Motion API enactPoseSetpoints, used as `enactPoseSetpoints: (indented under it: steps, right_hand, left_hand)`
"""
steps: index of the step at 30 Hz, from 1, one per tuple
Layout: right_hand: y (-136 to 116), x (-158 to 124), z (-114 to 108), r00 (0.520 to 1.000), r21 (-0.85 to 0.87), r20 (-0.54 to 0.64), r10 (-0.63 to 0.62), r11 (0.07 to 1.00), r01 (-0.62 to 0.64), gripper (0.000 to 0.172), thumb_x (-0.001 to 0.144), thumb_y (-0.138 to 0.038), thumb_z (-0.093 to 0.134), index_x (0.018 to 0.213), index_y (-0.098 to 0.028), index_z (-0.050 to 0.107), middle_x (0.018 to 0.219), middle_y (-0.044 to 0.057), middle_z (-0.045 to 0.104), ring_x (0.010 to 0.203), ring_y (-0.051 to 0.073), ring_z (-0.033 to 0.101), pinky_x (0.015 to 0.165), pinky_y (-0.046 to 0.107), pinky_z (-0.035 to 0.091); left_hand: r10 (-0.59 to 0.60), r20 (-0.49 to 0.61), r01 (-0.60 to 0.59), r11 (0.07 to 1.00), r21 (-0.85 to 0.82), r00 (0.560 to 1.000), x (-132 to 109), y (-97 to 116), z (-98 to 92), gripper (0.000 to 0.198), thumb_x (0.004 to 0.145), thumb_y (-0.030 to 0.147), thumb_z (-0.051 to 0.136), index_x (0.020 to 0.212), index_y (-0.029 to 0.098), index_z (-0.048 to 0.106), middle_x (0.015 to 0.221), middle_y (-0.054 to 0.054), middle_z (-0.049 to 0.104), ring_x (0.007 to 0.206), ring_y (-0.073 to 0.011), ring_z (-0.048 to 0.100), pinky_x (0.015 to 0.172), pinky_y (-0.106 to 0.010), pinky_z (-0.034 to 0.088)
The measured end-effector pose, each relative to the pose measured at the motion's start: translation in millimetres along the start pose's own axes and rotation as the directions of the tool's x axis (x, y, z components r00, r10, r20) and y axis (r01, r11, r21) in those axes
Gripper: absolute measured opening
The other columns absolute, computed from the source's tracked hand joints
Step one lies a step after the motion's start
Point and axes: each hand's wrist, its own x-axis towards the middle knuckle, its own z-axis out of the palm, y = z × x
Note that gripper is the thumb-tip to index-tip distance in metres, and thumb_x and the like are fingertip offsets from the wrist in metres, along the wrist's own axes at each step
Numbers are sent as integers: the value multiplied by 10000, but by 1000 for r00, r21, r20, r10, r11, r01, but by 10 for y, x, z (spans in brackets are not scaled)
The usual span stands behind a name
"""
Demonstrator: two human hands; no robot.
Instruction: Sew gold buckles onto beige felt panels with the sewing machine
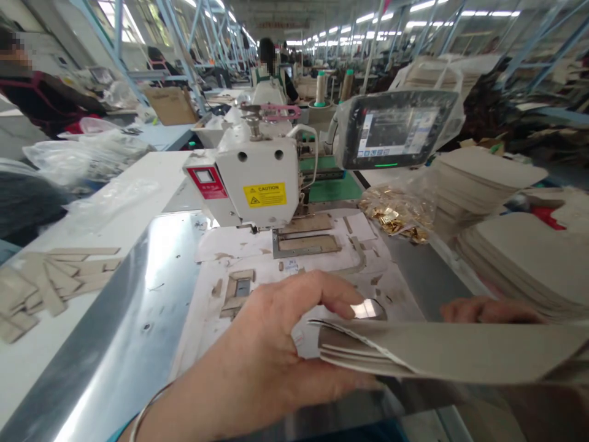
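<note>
My left hand [271, 344] is low in the middle, thumb and fingers pinching the left end of a stack of beige fabric pieces [442, 350] that stretches to the right. My right hand [483, 310] rests behind that stack; only some fingers show, lying along its top edge. Just beyond my left fingers lies a white template sheet [294, 276] with cut-out slots. Behind it stands a white sewing machine head [257, 178] with a yellow caution label, its clamp holding a beige strip [306, 244].
A touch-screen panel [396, 129] wrapped in plastic hangs at upper right. A bag of gold metal parts [398, 215] lies below it. Beige piles [519, 258] fill the right side. Small beige strips [55, 276] lie at left. Other people sit at back left and centre.
</note>
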Motion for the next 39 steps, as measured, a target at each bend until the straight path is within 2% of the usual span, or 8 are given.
enactPoseSetpoints:
  steps: [3,6,8,11,15,21,29,39]
  right_hand:
    - [68,-51,189,999,71,41,17,997,-20,276,728,-551,730,870,-319,683,842,60,698,804,265,670,681,378,574]
    - [71,-122,312,998,-60,-20,63,996,-64,285,763,-453,727,958,-256,661,938,79,700,858,264,673,712,346,577]
    - [-18,-110,326,991,-139,-44,126,982,-131,333,760,-452,730,1003,-243,640,919,72,709,808,256,681,672,326,580]
    - [-170,-22,387,965,-215,122,233,955,-204,476,811,-469,671,1215,-233,582,1096,87,709,935,275,691,747,345,591]
    - [-48,30,711,929,-326,317,191,942,-83,591,857,-443,592,1384,-213,460,1323,115,615,1160,297,622,947,432,532]
    - [279,-102,991,960,-624,213,179,781,-7,820,876,-480,535,1543,-137,204,1208,211,662,1043,396,668,807,543,561]
    - [216,-175,961,969,-810,245,-32,543,223,756,940,-514,440,1541,-147,167,1060,189,715,689,351,718,552,472,570]
    - [284,-203,979,954,-813,225,-196,501,295,650,949,-531,442,1452,-134,334,1178,193,565,1082,360,585,845,499,533]
  left_hand:
    - [-9,49,20,973,-228,999,-63,-289,192,228,841,283,681,1047,204,623,1063,-56,693,949,-182,666,848,-280,535]
    - [-31,27,36,967,-254,999,-103,-398,319,211,802,268,682,986,185,618,999,-64,698,892,-180,670,791,-267,539]
    - [-144,-21,139,977,-161,989,-129,-376,272,236,822,310,671,1022,208,598,938,-32,701,805,-161,667,695,-246,534]
    - [-344,-96,343,939,-30,934,-173,-423,136,380,837,395,666,1159,244,534,951,-14,704,785,-176,674,653,-265,537]
    - [-528,-55,518,801,301,848,-272,-798,166,577,782,377,703,1271,178,470,984,-87,699,894,-278,687,766,-390,552]
    - [-315,-24,270,768,581,949,-382,-1063,312,307,860,276,650,1151,188,605,1189,-115,590,1105,-292,556,953,-449,492]
    - [-364,30,304,817,489,931,-253,-1104,224,268,765,227,756,982,157,616,1082,-93,582,1042,-275,540,942,-452,480]
    - [-336,5,278,789,548,942,-223,-1156,220,488,739,258,803,1149,170,553,1119,-88,606,1071,-280,583,941,-439,506]
